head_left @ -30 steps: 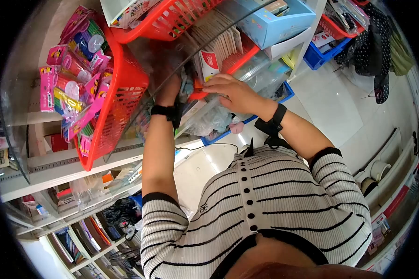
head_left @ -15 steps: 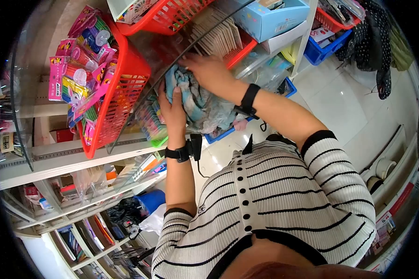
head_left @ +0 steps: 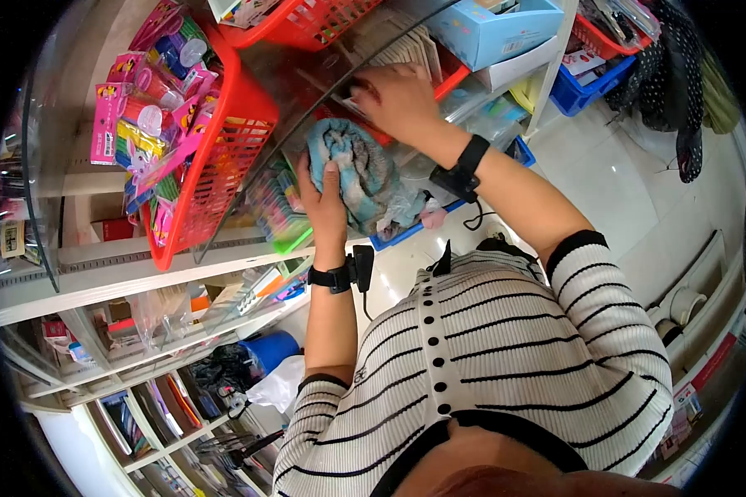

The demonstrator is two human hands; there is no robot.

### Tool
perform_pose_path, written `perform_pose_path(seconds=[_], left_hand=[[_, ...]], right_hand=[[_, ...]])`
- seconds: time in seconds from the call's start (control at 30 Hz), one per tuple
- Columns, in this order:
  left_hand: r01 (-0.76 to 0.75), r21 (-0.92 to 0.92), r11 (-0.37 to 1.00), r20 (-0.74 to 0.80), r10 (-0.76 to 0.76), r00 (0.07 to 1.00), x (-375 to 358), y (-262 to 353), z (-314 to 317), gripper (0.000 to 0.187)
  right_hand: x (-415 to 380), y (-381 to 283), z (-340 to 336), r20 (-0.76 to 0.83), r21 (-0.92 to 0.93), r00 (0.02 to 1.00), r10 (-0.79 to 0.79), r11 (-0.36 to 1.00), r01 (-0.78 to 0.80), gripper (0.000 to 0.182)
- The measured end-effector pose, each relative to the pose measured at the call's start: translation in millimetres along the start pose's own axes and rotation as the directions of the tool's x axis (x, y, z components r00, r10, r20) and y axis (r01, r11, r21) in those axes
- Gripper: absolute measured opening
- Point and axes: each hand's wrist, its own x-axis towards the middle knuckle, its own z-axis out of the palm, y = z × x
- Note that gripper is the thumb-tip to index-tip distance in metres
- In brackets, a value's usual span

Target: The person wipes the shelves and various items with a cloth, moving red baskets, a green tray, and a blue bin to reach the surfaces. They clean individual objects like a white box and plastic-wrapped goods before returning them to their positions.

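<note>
A crumpled blue-and-grey cloth (head_left: 352, 170) is bunched up in front of me, with my left hand (head_left: 325, 199) closed on its left side and the thumb lying over it. Just above the cloth, my right hand (head_left: 402, 99) is off it, fingers bent and apart at the near side of a red basket (head_left: 449, 83). Upright light-coloured cards (head_left: 410, 56) stand in a row in that basket, right behind the knuckles. Crinkled clear plastic (head_left: 398, 205) lies against the cloth's lower edge.
A glass edge (head_left: 307, 113) runs diagonally past both hands. Left of it stands a red basket (head_left: 215, 170) of packaged colourful goods. A light blue box (head_left: 506, 37) sits at the upper right. A green-rimmed tray (head_left: 294, 238) is beside my left wrist.
My right hand has lifted off the cloth and moved up and right toward the basket of cards. My left hand has shifted slightly right and down, still on the cloth.
</note>
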Motion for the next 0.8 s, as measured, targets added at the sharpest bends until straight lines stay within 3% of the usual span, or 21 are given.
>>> perform_pose_path(seconds=[0.1,0.17,0.2,0.27,0.3,0.37,0.5,0.57,0.6,0.67,0.8], left_hand=[[-0.014,0.0,1.0,0.028,0.014,1.0,0,1,0,0.053],[-0.024,0.181,0.983,-0.001,0.025,1.0,-2,7,2,0.053],[-0.026,0.18,0.983,0.0,0.026,1.0,-2,2,3,0.053],[-0.015,-0.039,0.999,0.02,0.016,1.0,2,-11,6,0.052],[-0.019,-0.04,0.999,0.024,0.02,1.0,4,-12,7,0.052],[-0.035,-0.042,0.998,0.042,0.037,0.998,4,-12,10,0.052],[-0.058,0.004,0.998,0.034,0.057,0.998,-1,-1,12,0.051],[-0.042,0.006,0.999,0.011,0.042,0.999,-6,3,10,0.051],[-0.024,0.001,1.0,0.015,0.024,1.0,-9,6,9,0.051],[-0.032,-0.005,0.999,0.012,0.032,0.999,-12,5,9,0.052],[-0.067,-0.024,0.997,0.053,0.068,0.996,-22,18,13,0.052]], right_hand=[[6,14,-2,0.067,0.097,0.995,0.071,0.992,-0.077,0.023],[12,17,-5,0.268,0.167,0.946,0.183,0.958,-0.233,0.024],[13,17,-2,0.266,0.166,0.946,0.183,0.958,-0.232,0.024],[14,13,10,0.219,0.029,0.975,0.046,0.998,-0.053,0.023],[14,12,14,0.215,0.027,0.975,0.047,0.998,-0.054,0.023],[13,10,17,0.162,-0.081,0.98,-0.113,0.988,0.128,0.022],[21,20,7,0.284,-0.144,0.959,0.009,0.989,0.034,0.021],[14,21,0,0.052,0.014,0.997,-0.051,0.999,0.051,0.024],[8,18,-8,0.053,0.014,0.997,-0.051,0.999,0.051,0.024],[-7,12,-27,-0.08,0.251,0.994,-0.074,0.963,0.092,0.029],[-41,10,-47,0.11,0.382,0.992,-0.062,0.924,0.016,0.034]])
